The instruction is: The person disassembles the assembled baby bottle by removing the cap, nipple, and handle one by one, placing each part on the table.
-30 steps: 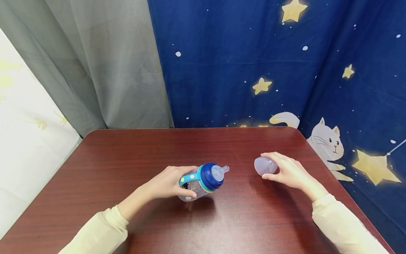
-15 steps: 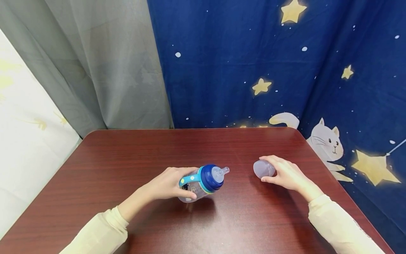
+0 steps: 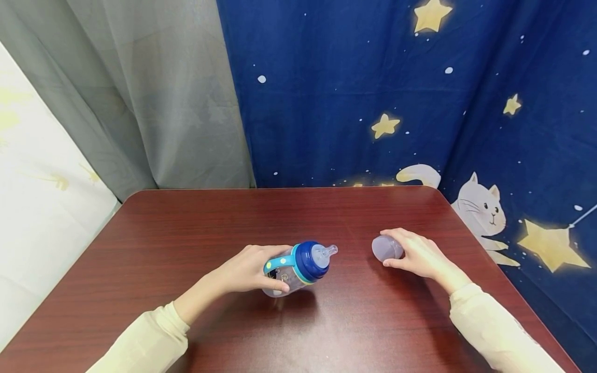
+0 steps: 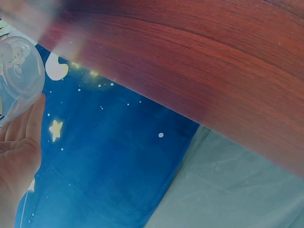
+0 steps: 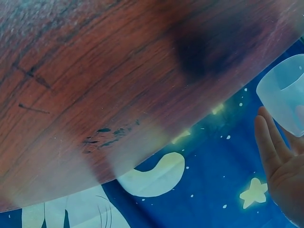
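Note:
A clear baby bottle point(image 3: 297, 284) with a dark blue collar, a light blue dotted handle and a clear teat lies tilted in my left hand point(image 3: 254, 269), its teat pointing right. My left thumb and fingers grip the bottle's body; in the left wrist view the bottle's clear base point(image 4: 21, 71) shows above the palm. To the right, a translucent cap point(image 3: 386, 248) is held between the thumb and fingers of my right hand point(image 3: 417, 254), its open end facing left toward the teat. The right wrist view shows the cap point(image 5: 280, 88) at the fingertips. Bottle and cap are well apart.
Both hands are over a dark red-brown wooden table point(image 3: 205, 223) with rounded far corners. Behind its far edge hang a grey curtain point(image 3: 182, 103) and a blue curtain point(image 3: 326, 103) printed with stars and a cat. A white curtain point(image 3: 37, 197) hangs at the left.
My right hand has moved slightly left and down with the cap, whose open end has turned a little. The left hand and bottle have hardly moved.

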`<control>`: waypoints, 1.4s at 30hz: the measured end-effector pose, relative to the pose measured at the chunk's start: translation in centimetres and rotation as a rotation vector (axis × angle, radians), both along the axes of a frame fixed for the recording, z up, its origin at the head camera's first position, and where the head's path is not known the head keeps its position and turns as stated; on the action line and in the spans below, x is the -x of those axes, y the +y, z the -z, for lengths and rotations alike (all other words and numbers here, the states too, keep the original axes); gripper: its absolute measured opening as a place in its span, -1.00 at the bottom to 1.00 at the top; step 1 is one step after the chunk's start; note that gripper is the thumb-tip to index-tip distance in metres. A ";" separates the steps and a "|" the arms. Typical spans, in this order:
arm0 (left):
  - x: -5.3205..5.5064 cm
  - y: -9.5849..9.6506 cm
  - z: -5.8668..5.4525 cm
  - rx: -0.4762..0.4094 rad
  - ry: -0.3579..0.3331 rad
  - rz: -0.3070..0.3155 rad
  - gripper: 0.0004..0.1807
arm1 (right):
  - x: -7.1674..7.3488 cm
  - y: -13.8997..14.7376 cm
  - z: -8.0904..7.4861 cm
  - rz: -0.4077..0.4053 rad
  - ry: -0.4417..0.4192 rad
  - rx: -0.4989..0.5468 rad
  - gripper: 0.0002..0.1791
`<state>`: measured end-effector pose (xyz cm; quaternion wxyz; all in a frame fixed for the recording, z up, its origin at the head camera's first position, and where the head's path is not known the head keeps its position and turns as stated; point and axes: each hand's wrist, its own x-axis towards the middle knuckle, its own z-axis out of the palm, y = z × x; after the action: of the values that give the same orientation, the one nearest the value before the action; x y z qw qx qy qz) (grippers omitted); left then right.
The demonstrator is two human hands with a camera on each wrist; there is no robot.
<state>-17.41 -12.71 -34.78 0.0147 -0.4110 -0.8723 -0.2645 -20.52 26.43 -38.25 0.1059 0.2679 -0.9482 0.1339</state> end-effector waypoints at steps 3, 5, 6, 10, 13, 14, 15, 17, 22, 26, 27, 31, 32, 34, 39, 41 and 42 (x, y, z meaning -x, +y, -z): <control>0.0 0.0 0.0 0.000 -0.003 -0.005 -0.25 | 0.2 0.0 0.0 0.002 0.002 -0.001 -0.29; 0.0 0.0 0.0 0.000 -0.006 -0.008 -0.24 | 0.3 -0.1 0.0 0.004 0.002 -0.004 -0.29; 0.0 0.0 0.0 -0.001 -0.008 -0.009 -0.24 | 0.4 -0.1 0.0 0.007 -0.003 -0.005 -0.29; 0.1 0.0 0.1 -0.001 -0.003 -0.004 -0.24 | 0.6 -0.1 0.2 0.010 -0.013 -0.010 -0.28; 0.1 0.0 0.2 0.002 0.002 0.000 -0.25 | 0.8 -0.1 0.3 0.013 -0.020 -0.014 -0.28; 0.1 0.0 0.2 0.003 0.003 0.001 -0.25 | 0.8 -0.1 0.3 0.016 -0.021 -0.016 -0.28; 0.1 0.0 0.2 0.003 0.003 0.002 -0.25 | 0.9 -0.1 0.4 0.019 -0.022 -0.017 -0.28; 0.2 0.0 0.3 0.002 0.003 0.004 -0.24 | 1.1 -0.1 0.4 0.026 -0.022 -0.019 -0.28; 0.2 0.0 0.4 -0.003 -0.006 0.007 -0.25 | 1.4 0.0 0.5 0.040 -0.022 -0.028 -0.27; 0.3 0.0 0.4 -0.003 -0.010 0.007 -0.24 | 1.7 0.0 0.7 0.038 -0.030 -0.034 -0.26; 0.3 0.0 0.4 -0.004 -0.011 0.007 -0.24 | 1.7 0.0 0.7 0.037 -0.032 -0.036 -0.26; 0.3 0.0 0.4 -0.005 -0.015 0.007 -0.24 | 1.9 0.0 0.8 0.035 -0.036 -0.042 -0.27; 0.3 0.0 0.3 -0.004 -0.017 0.007 -0.24 | 1.9 0.0 0.8 0.035 -0.037 -0.043 -0.28; 0.3 0.0 0.3 -0.003 -0.019 0.006 -0.24 | 2.0 0.0 0.9 0.037 -0.041 -0.045 -0.28; 0.2 0.0 0.3 -0.004 -0.020 0.005 -0.24 | 2.1 0.1 1.2 0.041 -0.058 -0.048 -0.29; 0.2 0.0 0.3 -0.004 -0.021 0.005 -0.23 | 2.2 0.2 1.3 0.042 -0.065 -0.048 -0.29; 0.2 0.0 0.3 -0.003 -0.021 0.005 -0.23 | 2.2 0.2 1.3 0.042 -0.070 -0.047 -0.29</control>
<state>-17.63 -12.68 -35.06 0.0054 -0.4101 -0.8711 -0.2702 -22.68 26.65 -39.54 0.0692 0.2456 -0.9596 0.1188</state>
